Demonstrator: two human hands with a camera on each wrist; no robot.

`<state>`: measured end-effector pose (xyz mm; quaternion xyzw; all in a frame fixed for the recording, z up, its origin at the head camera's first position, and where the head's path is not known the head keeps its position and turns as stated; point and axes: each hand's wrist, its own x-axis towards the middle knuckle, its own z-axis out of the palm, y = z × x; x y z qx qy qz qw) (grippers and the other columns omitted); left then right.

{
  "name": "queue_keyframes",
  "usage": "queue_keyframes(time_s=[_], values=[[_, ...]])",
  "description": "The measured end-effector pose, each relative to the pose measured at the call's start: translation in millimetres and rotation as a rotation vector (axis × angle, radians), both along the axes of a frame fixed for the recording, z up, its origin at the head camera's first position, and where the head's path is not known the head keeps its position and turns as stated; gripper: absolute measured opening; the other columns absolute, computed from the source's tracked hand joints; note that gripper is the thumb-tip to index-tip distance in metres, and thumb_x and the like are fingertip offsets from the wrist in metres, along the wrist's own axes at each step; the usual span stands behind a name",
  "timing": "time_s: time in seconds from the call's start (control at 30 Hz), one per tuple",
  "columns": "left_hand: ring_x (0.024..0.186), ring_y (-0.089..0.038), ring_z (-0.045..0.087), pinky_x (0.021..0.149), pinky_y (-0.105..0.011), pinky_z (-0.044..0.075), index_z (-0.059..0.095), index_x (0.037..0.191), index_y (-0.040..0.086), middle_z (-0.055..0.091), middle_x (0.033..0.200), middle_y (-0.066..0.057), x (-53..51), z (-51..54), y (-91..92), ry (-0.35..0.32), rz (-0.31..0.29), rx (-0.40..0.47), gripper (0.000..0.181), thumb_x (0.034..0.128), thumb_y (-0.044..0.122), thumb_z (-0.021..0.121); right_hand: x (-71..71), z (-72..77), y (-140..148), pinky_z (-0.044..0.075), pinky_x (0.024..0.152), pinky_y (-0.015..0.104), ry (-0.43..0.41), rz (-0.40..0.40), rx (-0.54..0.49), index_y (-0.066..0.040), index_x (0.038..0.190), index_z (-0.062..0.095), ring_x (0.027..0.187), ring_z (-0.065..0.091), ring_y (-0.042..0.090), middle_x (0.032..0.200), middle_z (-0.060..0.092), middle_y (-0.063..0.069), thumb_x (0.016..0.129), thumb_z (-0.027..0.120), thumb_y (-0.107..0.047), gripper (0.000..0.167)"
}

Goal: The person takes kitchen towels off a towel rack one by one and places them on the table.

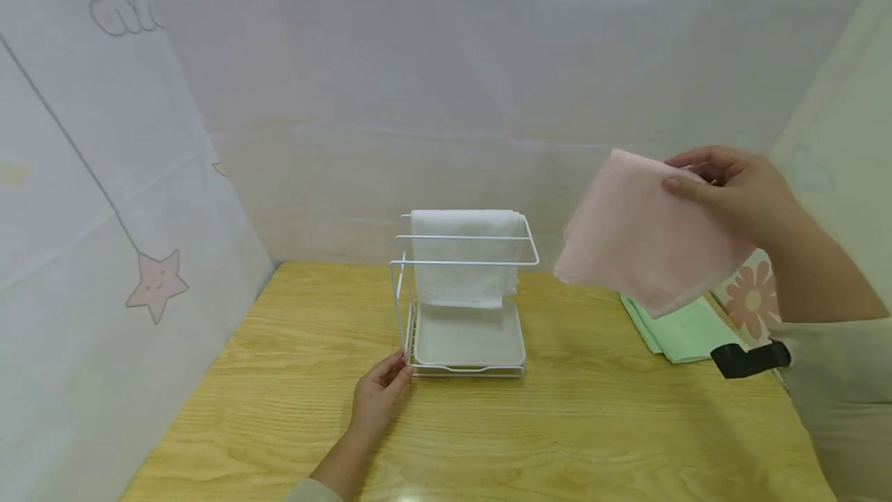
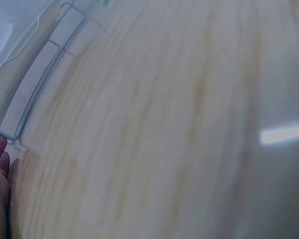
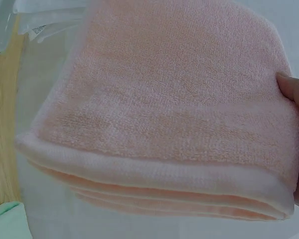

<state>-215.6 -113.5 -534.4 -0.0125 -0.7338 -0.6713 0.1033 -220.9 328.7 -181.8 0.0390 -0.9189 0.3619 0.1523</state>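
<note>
A folded pink towel (image 1: 641, 231) hangs in the air at the right, its upper edge pinched by my right hand (image 1: 739, 192) with the thumb on the near side. Close up in the right wrist view, the pink towel (image 3: 174, 99) shows several stacked layers along its lower edge. My left hand (image 1: 376, 397) holds the front left bottom corner of a white wire rack (image 1: 463, 263), thumb and fingers at the post. Over the rack's back upper bar drapes a white towel (image 1: 460, 277). Below it, a pale tray (image 1: 470, 339) sits on the rack's base.
A folded light green towel (image 1: 686, 331) lies on the wooden table (image 1: 293, 378) at the right, partly under the raised pink towel in view. Pale printed cloth walls (image 1: 390, 99) stand behind and at both sides.
</note>
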Motion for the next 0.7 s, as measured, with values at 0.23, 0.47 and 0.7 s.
queue_keyframes(time_s=[0.23, 0.47, 0.7], values=[[0.083, 0.003, 0.062, 0.073, -0.012, 0.054, 0.062, 0.124, -0.007, 0.068, 0.11, -0.027, -0.4, -0.3, 0.9, 0.034, -0.004, 0.023, 0.038, 0.0894, 0.007, 0.071, -2.9, -27.7, -0.2, 0.052, 0.055, 0.029, -0.044, 0.016, 0.048, -0.027, 0.116, 0.066, 0.069, 0.058, 0.007, 0.08, 0.06, -0.019, 0.089, 0.069, -0.046, 0.033], [0.08, 0.004, 0.062, 0.07, -0.011, 0.054, 0.064, 0.121, -0.009, 0.068, 0.107, -0.03, -0.6, 0.9, 3.4, 0.045, 0.015, 0.056, 0.036, 0.0878, 0.003, 0.071, -2.1, -59.0, -2.5, 0.05, 0.056, 0.028, -0.077, 0.07, 0.124, -0.014, 0.122, 0.064, 0.07, 0.057, 0.009, 0.085, 0.061, -0.011, 0.093, 0.064, -0.044, 0.042], [0.08, 0.004, 0.061, 0.071, -0.011, 0.053, 0.063, 0.122, -0.009, 0.067, 0.109, -0.03, -0.1, 1.6, 3.6, 0.026, 0.009, 0.06, 0.037, 0.0882, 0.003, 0.071, 2.0, -90.0, -4.9, 0.048, 0.058, 0.026, -0.094, 0.12, 0.14, -0.012, 0.122, 0.065, 0.072, 0.056, 0.009, 0.091, 0.064, -0.002, 0.095, 0.063, -0.041, 0.039]])
